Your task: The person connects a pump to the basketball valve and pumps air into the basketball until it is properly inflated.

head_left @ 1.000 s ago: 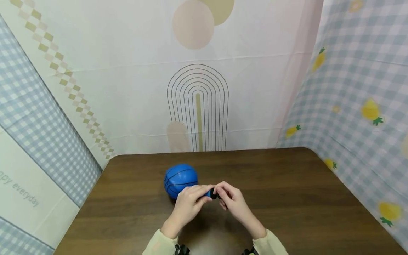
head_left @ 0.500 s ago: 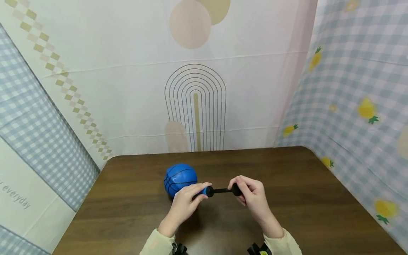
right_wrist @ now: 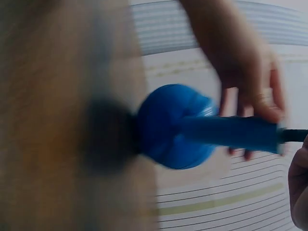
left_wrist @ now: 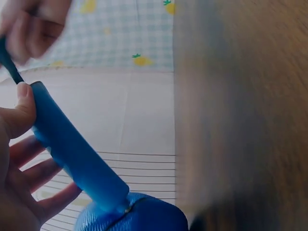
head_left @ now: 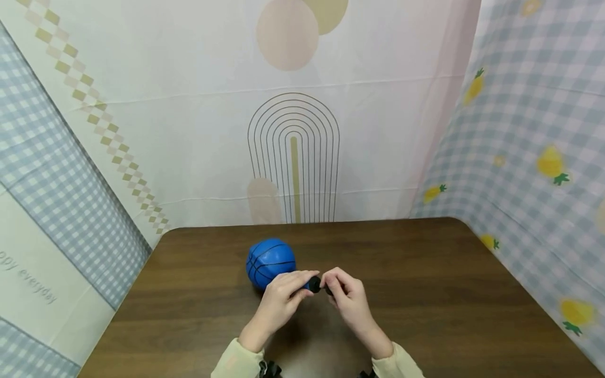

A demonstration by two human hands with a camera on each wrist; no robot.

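Observation:
My left hand (head_left: 278, 303) grips the blue barrel of a small ball pump (left_wrist: 79, 149), its thumb near the black-capped end. The pump's other end meets a blue basketball (head_left: 270, 262), which sits on the table. In the right wrist view the ball (right_wrist: 168, 127) looks dented beside the pump. My right hand (head_left: 351, 304) holds the pump's black handle, largely hidden by the fingers and close to the barrel's cap. A short stretch of dark rod (right_wrist: 293, 135) shows between barrel and right hand.
The brown wooden table (head_left: 439, 294) extends on both sides of the hands. A patterned white cloth (head_left: 198, 147) hangs behind it, and a checked cloth with yellow fruit prints (head_left: 524, 157) hangs at the right.
The right hand drew the pump handle out to the right, exposing the rod, then brought it back left toward the barrel. The left hand kept its grip; ball and hands shift slightly in view.

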